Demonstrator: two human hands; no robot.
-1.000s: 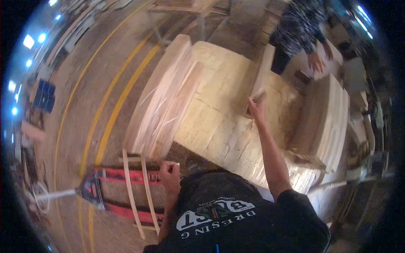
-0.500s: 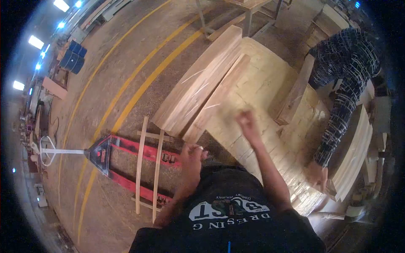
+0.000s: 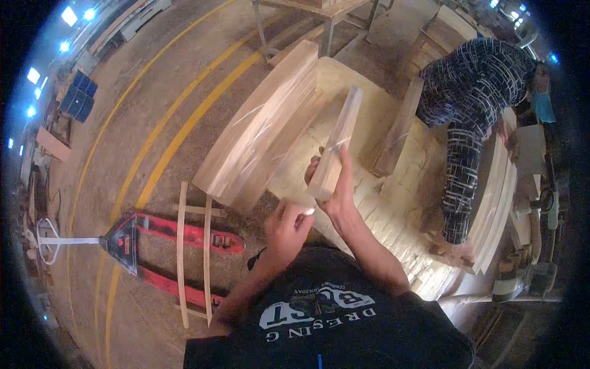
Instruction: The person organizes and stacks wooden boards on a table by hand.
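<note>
My right hand [image 3: 339, 187] grips a pale wooden board [image 3: 337, 138] near its near end, fingers wrapped round its sides. The board is raised at a slant over the yellowish work surface [image 3: 353, 80], and a white line crosses it. Close by on the left, my left hand [image 3: 287, 224] is closed, with a small white piece like chalk [image 3: 309, 211] between its fingertips, apart from the board. A stack of boards [image 3: 261, 123] with white lines across it lies along the surface's left edge. Another board [image 3: 399, 132] lies farther right.
On the right a co-worker in a patterned top [image 3: 473, 92] bends over, one hand [image 3: 455, 252] by a board stack [image 3: 491, 215]. A red pallet jack [image 3: 184, 226] with thin wooden strips [image 3: 182, 258] across its forks stands at the left. A table [image 3: 319, 9] is at the back.
My right hand, blurred above the surface before, now holds a board lifted from beside the left stack. My left hand has moved slightly right. The view has shifted, and the co-worker remains bent over.
</note>
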